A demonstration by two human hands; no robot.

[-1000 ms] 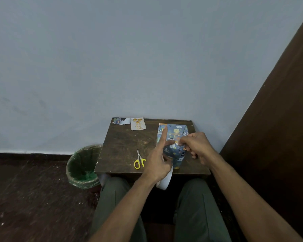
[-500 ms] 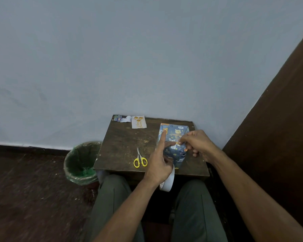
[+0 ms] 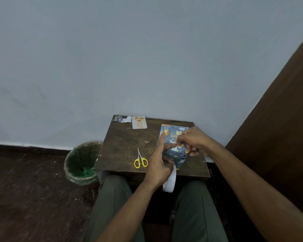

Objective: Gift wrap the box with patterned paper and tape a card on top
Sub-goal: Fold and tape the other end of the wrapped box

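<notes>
The box (image 3: 175, 135), wrapped in blue paper with bear patterns, lies on the right half of a small dark wooden table (image 3: 122, 147). My left hand (image 3: 158, 165) has its index finger stretched along the box's left edge, while its lower fingers hold a white tape roll (image 3: 170, 180) that hangs over the table's front edge. My right hand (image 3: 192, 139) pinches a folded paper flap at the near end of the box. A white card (image 3: 138, 122) with orange shapes lies at the table's far edge.
Yellow-handled scissors (image 3: 140, 158) lie near the table's front, left of my left hand. A paper scrap (image 3: 122, 119) sits at the far left corner. A green-lined bin (image 3: 81, 162) stands on the floor to the left. A dark wooden panel (image 3: 278, 119) rises on the right.
My right hand has crept slightly along the flap at the box's near end. The left hand keeps its hold; the camera view has shifted a little.
</notes>
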